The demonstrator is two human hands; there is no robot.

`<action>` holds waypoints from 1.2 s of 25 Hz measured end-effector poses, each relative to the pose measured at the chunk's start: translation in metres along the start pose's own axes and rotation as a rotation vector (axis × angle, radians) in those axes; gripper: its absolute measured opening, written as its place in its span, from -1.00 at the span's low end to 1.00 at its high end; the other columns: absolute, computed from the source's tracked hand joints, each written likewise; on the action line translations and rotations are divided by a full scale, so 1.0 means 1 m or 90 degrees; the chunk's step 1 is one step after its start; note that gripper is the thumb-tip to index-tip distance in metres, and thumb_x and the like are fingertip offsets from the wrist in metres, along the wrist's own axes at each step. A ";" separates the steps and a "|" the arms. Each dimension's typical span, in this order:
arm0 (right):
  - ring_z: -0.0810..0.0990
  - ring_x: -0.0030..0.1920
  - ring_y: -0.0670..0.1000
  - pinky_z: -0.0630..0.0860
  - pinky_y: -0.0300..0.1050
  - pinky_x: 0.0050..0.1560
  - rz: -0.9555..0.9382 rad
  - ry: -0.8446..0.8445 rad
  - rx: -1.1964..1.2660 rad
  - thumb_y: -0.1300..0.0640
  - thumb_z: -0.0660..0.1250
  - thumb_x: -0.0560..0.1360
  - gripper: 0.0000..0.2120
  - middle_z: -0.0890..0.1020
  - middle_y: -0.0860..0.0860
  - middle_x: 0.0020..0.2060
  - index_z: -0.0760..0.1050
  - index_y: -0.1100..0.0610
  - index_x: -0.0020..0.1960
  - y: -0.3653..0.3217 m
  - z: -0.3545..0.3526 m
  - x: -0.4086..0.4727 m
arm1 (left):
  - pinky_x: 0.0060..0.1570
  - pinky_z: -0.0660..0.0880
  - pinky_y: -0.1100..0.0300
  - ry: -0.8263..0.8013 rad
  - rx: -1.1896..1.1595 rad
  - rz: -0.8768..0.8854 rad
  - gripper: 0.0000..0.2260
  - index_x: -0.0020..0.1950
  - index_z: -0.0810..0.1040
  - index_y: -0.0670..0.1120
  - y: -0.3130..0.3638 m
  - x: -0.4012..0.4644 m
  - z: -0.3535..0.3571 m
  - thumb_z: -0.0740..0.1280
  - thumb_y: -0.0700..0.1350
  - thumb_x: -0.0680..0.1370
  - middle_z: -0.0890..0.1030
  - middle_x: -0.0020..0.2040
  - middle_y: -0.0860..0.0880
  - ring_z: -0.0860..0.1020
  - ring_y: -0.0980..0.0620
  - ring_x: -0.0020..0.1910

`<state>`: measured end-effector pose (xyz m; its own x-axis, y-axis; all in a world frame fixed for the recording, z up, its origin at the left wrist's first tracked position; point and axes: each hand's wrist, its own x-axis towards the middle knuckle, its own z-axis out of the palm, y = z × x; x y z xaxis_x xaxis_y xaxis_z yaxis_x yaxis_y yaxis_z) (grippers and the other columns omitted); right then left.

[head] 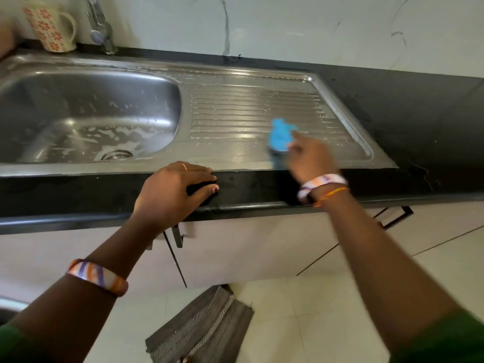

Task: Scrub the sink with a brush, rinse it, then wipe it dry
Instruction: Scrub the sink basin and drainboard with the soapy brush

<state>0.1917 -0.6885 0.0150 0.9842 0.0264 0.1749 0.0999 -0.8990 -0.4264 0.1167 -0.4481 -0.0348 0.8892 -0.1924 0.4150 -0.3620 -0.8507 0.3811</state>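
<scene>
My right hand [310,158] grips the blue brush [280,138], pointing away across the sink [235,158]; my left hand [174,191] rests flat, fingers relaxed, on the bench [78,189].

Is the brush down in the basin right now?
No, the right hand holds the blue brush on the ribbed drainboard, to the right of the basin.

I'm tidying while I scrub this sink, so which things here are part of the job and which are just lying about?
Part of the job: sink, blue brush in the right hand, tap.
Just lying about: flowered mug, grey mat.
</scene>
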 end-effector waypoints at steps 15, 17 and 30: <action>0.51 0.19 0.24 0.43 0.01 0.11 -0.033 -0.048 -0.042 0.16 0.07 0.59 -0.63 0.53 0.24 0.22 0.38 0.12 0.38 0.000 0.005 0.050 | -0.17 0.55 0.15 0.047 0.013 0.006 -0.65 0.02 0.67 -0.01 0.002 0.002 0.001 0.24 0.17 0.45 0.67 0.01 0.04 0.60 0.07 -0.02; 0.51 0.19 0.22 0.44 -0.01 0.10 -0.175 -0.122 -0.015 0.11 0.06 0.60 -0.62 0.54 0.19 0.21 0.34 0.01 0.40 -0.048 0.035 0.036 | -0.16 0.57 0.09 0.045 0.002 0.004 -0.65 0.03 0.67 -0.01 0.002 0.001 0.000 0.24 0.16 0.45 0.67 0.01 0.03 0.60 0.06 -0.02; 0.62 0.01 0.20 0.55 0.06 0.03 0.035 -0.032 -0.144 0.01 0.11 0.46 -0.62 0.64 0.12 0.00 0.47 0.04 0.23 0.026 0.033 0.096 | -0.14 0.57 0.11 0.046 0.015 0.014 -0.68 0.02 0.67 0.01 0.004 0.002 0.001 0.23 0.14 0.47 0.67 0.02 0.06 0.60 0.07 0.01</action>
<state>0.2940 -0.6948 -0.0085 0.9938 -0.0085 0.1109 0.0166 -0.9746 -0.2235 0.1177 -0.4524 -0.0336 0.8585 -0.1756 0.4819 -0.3734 -0.8581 0.3525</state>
